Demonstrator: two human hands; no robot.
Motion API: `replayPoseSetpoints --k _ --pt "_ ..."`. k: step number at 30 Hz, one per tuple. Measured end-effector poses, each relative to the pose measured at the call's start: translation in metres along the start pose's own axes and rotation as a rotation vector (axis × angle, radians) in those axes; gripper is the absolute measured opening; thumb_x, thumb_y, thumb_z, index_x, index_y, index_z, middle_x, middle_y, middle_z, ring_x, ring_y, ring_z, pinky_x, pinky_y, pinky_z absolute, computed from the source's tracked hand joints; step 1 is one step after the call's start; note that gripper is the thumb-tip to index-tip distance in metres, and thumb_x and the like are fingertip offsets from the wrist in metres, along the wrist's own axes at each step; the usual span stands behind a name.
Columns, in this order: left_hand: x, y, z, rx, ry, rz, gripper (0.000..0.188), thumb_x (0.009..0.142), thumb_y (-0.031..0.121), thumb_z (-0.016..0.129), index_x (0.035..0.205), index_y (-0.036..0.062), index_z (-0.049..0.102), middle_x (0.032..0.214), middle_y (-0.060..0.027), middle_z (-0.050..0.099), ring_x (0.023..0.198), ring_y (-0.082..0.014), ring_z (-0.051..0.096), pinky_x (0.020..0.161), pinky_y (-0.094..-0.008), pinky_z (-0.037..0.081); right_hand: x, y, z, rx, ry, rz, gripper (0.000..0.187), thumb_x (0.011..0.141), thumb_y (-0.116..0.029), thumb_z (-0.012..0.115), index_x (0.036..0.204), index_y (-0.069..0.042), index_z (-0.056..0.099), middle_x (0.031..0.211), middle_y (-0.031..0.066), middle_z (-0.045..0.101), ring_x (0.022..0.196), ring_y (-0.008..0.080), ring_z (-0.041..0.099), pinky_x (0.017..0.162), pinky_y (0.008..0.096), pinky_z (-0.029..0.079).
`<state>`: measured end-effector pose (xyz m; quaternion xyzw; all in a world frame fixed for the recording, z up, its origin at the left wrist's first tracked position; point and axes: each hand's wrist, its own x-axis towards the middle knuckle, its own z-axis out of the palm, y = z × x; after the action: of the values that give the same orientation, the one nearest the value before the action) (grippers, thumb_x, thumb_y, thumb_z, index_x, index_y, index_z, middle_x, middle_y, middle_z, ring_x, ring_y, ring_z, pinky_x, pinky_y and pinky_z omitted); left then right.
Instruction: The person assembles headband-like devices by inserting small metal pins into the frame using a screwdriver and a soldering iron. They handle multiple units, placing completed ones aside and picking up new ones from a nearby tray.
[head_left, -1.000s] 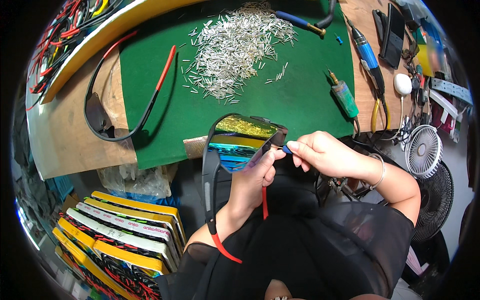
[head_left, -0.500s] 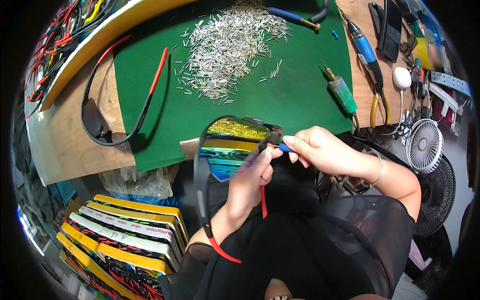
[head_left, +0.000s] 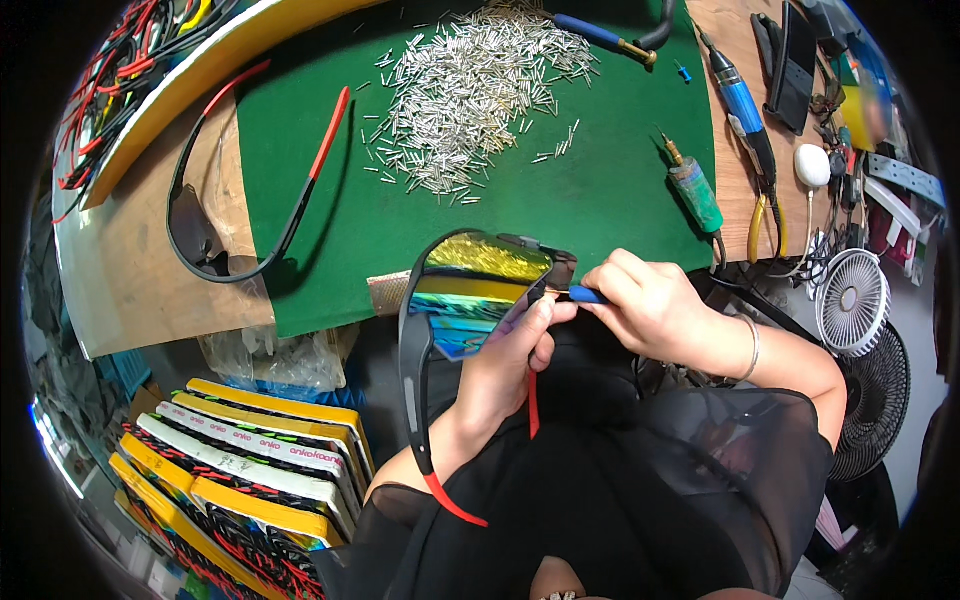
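Note:
My left hand (head_left: pixel 512 368) is closed on a pair of sunglasses (head_left: pixel 412 372) with a black frame, red temple tips and a yellow-blue mirrored lens. In my right hand (head_left: pixel 645 312) is a small blue-handled tool (head_left: pixel 587 295), pinched between thumb and fingers. Its thin shaft points left to the frame's corner near the hinge, beside my left thumb; the very tip is hidden. Beyond both hands, a heap of small silver metal pins (head_left: pixel 470 100) lies on the green mat (head_left: pixel 600 215).
Another pair of black-and-red sunglasses (head_left: pixel 285 235) lies at the left of the table. To the right are a green-handled tool (head_left: pixel 697 195), a blue electric screwdriver (head_left: pixel 738 105), yellow-handled pliers (head_left: pixel 756 228) and a white fan (head_left: pixel 853 302). Stacked yellow-edged trays (head_left: pixel 275 400) stand lower left.
The whole view has shifted slightly. More of the blue handle shows, as my right fingers have changed position on it. My left hand keeps its hold on the sunglasses.

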<state>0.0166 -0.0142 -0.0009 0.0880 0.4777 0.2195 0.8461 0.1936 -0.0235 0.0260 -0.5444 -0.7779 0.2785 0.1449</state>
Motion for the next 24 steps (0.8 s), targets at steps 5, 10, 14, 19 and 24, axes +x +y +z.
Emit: replayPoseSetpoints --k 5,10,14,19,24 --pt "0.002 -0.001 -0.006 0.093 0.022 -0.030 0.019 0.089 0.020 0.052 0.093 0.0013 0.055 0.078 -0.0055 0.062 0.046 -0.0041 0.037 0.043 -0.0177 0.029 0.002 -0.003 -0.002 -0.023 -0.027 0.056 0.014 0.076 -0.010 0.060 0.084 -0.006 0.049 0.072 0.0094 0.045 0.053 0.0261 0.054 0.045 0.0339 0.045" --pt "0.007 -0.013 -0.007 0.022 -0.006 0.040 0.022 0.089 0.023 0.052 0.094 0.0019 0.055 0.075 -0.0024 0.060 0.048 -0.0025 0.036 0.045 -0.0165 0.029 0.001 -0.004 0.002 -0.158 0.023 0.009 0.016 0.073 -0.009 0.060 0.084 -0.005 0.050 0.071 0.0085 0.044 0.051 0.0224 0.054 0.044 0.0316 0.045" --pt "0.008 -0.019 -0.006 0.001 0.011 0.131 0.020 0.090 0.020 0.050 0.094 0.0006 0.053 0.075 -0.0050 0.061 0.047 -0.0033 0.036 0.044 -0.0176 0.028 0.008 -0.008 -0.002 -0.097 0.069 -0.012 0.017 0.069 -0.006 0.058 0.083 -0.005 0.049 0.070 0.0070 0.043 0.051 0.0192 0.053 0.043 0.0288 0.044" --pt "0.011 -0.025 -0.012 0.009 -0.034 0.202 0.019 0.089 0.020 0.051 0.094 0.0012 0.053 0.074 -0.0049 0.060 0.046 -0.0034 0.035 0.044 -0.0174 0.027 0.007 -0.011 0.001 -0.152 0.047 -0.042 0.019 0.066 -0.007 0.060 0.082 -0.006 0.050 0.070 0.0067 0.044 0.053 0.0184 0.054 0.043 0.0278 0.044" --pt "0.013 -0.032 -0.020 0.104 -0.049 0.255 0.019 0.088 0.020 0.052 0.093 0.0016 0.052 0.073 -0.0042 0.059 0.045 -0.0030 0.034 0.042 -0.0170 0.026 0.011 -0.014 -0.006 -0.019 -0.017 0.035 0.014 0.074 -0.010 0.059 0.083 -0.005 0.050 0.069 0.0074 0.046 0.054 0.0222 0.054 0.045 0.0295 0.045"
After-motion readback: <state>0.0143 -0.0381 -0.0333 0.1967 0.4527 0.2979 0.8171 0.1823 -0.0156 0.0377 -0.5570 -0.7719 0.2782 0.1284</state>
